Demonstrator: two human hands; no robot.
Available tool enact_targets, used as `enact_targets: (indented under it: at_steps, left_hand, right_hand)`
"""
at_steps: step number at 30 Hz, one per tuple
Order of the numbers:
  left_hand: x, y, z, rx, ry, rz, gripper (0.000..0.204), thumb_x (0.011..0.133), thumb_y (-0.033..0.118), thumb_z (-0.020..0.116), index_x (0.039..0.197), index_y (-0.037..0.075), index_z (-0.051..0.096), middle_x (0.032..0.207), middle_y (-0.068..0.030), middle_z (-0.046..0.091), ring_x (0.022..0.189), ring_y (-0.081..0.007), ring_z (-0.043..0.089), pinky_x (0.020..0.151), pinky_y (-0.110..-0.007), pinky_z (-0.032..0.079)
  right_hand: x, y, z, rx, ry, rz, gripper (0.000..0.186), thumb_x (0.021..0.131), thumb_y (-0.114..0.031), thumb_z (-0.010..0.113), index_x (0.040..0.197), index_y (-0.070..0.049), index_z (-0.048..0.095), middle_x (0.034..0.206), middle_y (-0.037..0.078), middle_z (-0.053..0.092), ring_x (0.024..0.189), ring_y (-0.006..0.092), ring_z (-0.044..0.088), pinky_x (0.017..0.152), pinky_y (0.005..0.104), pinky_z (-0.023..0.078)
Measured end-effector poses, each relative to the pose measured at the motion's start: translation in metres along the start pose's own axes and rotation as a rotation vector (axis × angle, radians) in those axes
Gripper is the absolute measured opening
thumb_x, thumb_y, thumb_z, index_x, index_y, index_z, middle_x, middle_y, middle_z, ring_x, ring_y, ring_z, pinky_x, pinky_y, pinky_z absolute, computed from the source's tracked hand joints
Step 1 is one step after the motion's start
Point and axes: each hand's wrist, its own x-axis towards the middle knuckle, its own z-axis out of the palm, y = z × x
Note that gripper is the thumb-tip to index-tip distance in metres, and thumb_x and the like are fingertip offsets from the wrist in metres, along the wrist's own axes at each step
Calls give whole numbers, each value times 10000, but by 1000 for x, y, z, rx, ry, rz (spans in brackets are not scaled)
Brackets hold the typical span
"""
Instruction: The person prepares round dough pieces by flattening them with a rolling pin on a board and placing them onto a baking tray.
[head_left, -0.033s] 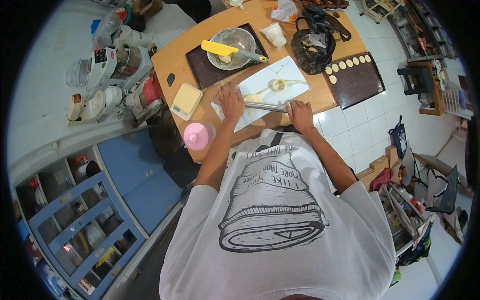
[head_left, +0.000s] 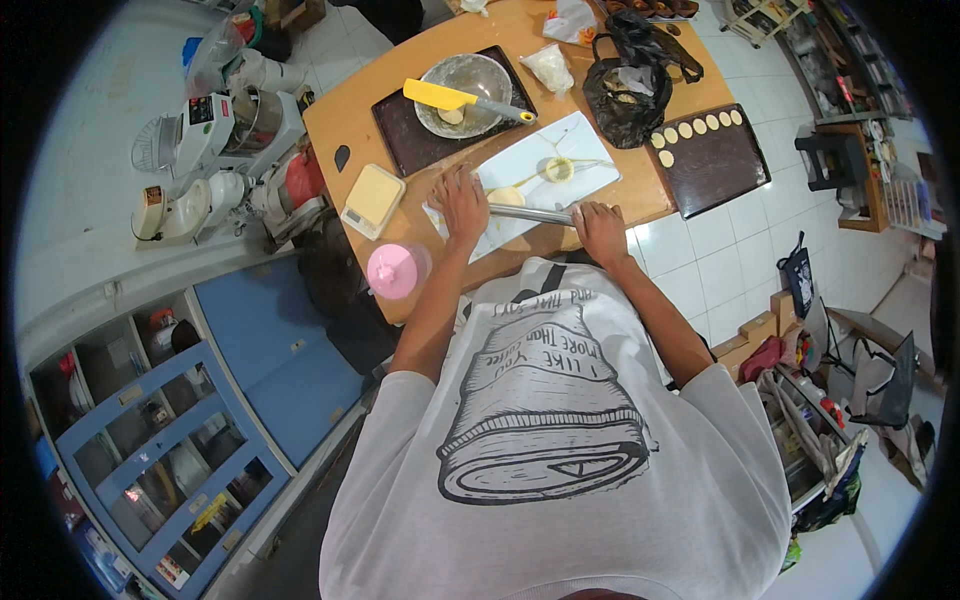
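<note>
Both my hands are on a silver metal rolling pin (head_left: pixel 532 214) that lies across the near part of a white board (head_left: pixel 597 177). My left hand (head_left: pixel 461 205) is closed over its left end, and my right hand (head_left: pixel 600 232) wraps the right end. A flat piece of pale dough (head_left: pixel 506 196) shows just beyond the pin, near my left hand; the pin partly covers it. Farther right on the board stands a round ring cutter (head_left: pixel 558 170), with thin dough scraps trailing around it.
A metal bowl (head_left: pixel 440 75) with a yellow spatula (head_left: pixel 436 95) across it sits on a dark tray (head_left: pixel 393 128). Left are a kitchen scale (head_left: pixel 373 203) and a pink lidded container (head_left: pixel 393 272). A right-hand tray (head_left: pixel 715 178) bears several dough discs. A black plastic bag (head_left: pixel 622 105) stands behind.
</note>
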Motion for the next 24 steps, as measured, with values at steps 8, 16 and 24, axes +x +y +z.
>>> enact_targets:
  at_steps: [8,16,24]
  left_hand:
    - [-40,-10,-19,-8,-11,35,454,1032,256,494,1463,117,515,1449,-112,515,1396,-342,392,1112,-620,201]
    - [-2,-12,-11,-357,-34,-24,393,1050,239,469,1413,121,562,1483,-120,497,1438,-317,388,1155,-644,181]
    - [20,-25,32,-271,-137,17,358,1024,193,492,1353,92,591,1430,-156,530,1368,-369,452,1113,-695,236]
  right_hand:
    - [-24,-2,0,180,-229,-48,398,1034,-315,524,818,-10,661,726,230,666,681,416,666,642,505,523]
    - [-7,-2,14,327,-34,41,467,1033,-293,538,709,19,664,664,262,625,593,448,619,597,538,486]
    - [16,4,13,201,-38,132,497,1034,-333,536,700,4,685,658,256,631,600,440,632,599,523,501]
